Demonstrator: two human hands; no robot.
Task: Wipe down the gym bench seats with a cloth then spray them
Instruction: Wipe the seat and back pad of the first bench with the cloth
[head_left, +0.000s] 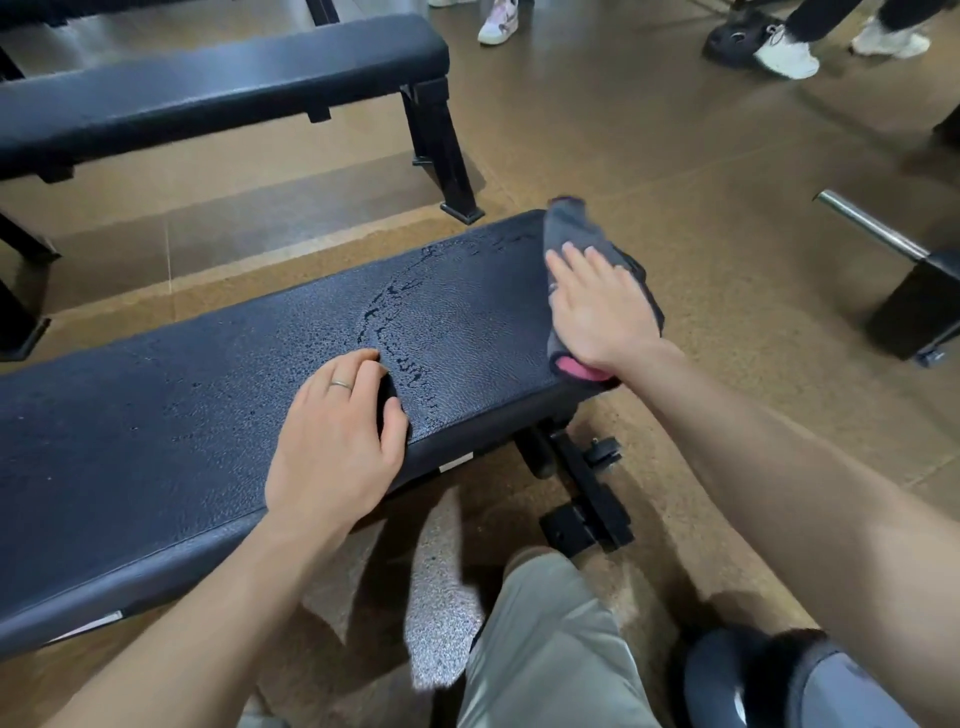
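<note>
- Bench seat, black padded one, runs across the middle from lower left to upper right, standing on the brown floor. Its top is covered in little wet beads and streaks, heaviest around the middle.
- Second bench sits behind it at the upper left, same black padding, well apart from the first.
- Left hand rests on the near edge of the seat, fingers loosely bent over the padding, not holding anything. Thin ring on one finger.
- Right hand is flat on the cloth, fingers straight, pressing it down onto the seat's far right end. So the grip there is wide, just palm pressure.
- Cloth is dark grey with a pink edge poking out below the wrist, and it hangs a bit past the end of the seat.
- Other people's shoes show at the top right.
- Metal bar sticks in from the right edge.
</note>
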